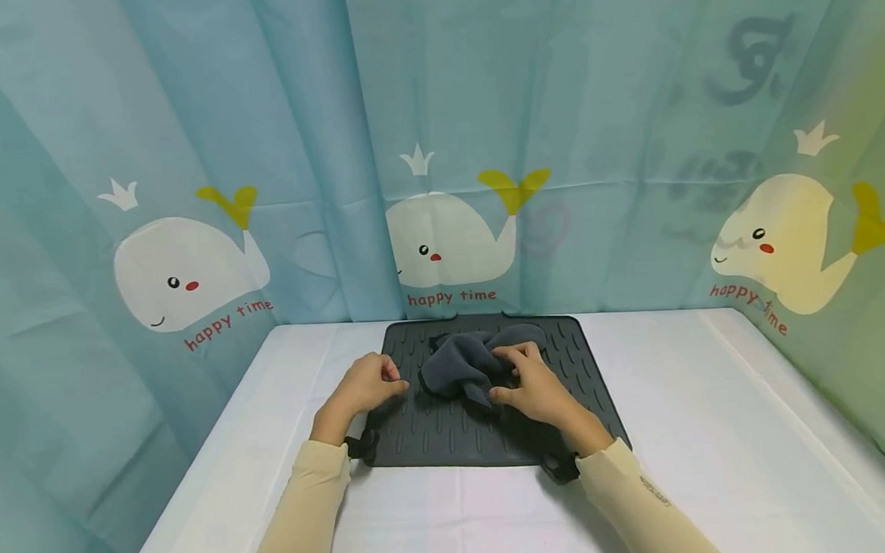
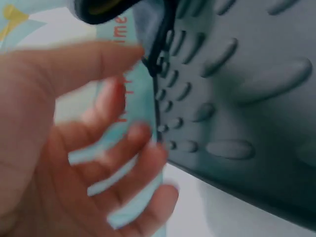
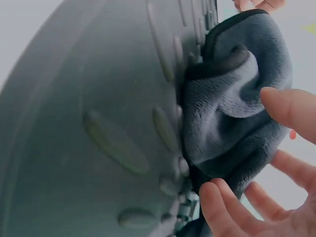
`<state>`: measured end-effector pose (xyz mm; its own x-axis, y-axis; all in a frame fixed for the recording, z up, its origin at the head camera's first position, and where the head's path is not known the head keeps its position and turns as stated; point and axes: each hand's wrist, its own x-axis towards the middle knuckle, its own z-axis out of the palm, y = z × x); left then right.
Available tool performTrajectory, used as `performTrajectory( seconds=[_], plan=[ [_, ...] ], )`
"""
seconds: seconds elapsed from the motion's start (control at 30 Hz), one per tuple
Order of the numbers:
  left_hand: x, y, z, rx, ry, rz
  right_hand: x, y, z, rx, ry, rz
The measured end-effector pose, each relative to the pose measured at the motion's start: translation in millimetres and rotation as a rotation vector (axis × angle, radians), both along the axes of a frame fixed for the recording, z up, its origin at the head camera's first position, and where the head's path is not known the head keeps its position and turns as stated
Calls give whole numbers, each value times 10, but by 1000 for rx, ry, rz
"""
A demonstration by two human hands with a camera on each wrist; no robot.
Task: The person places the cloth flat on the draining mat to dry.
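Note:
A crumpled dark grey-blue cloth (image 1: 458,363) with a black edging lies in a loose heap on a black ribbed mat (image 1: 451,443). My right hand (image 1: 540,391) is at the cloth's right side, thumb and fingers spread apart. In the right wrist view the thumb and fingertips meet the folds of the cloth (image 3: 222,118) without closing round it. To the left of the heap, my left hand (image 1: 366,385) hovers by the mat's left edge. Its fingers are loosely bent and hold nothing, as the left wrist view of the hand (image 2: 98,143) also shows.
The mat lies on a white-covered table (image 1: 690,414), near its far edge. Behind hangs a light blue curtain (image 1: 606,243) printed with whales. Dark straps (image 1: 363,445) circle both wrists.

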<state>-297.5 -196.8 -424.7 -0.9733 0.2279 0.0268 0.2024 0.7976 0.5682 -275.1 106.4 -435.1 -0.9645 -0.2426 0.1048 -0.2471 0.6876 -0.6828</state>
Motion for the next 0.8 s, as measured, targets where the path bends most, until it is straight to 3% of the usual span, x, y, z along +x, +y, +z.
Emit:
performTrajectory(
  seconds=[0.13,0.3,0.43,0.6,0.8],
  plan=[
    [47,69,70,24,-65,-134,65,64,41,12,17,-37],
    [75,152,80,22,-126,-200,143,110,64,102,21,8],
    [77,215,38,23,-121,-195,186,83,65,142,8,48],
    [71,288,-8,18,-107,-166,202,-16,62,210,-15,9],
    [73,354,-34,21,-70,-118,184,-152,28,368,-16,-23]
  ],
)
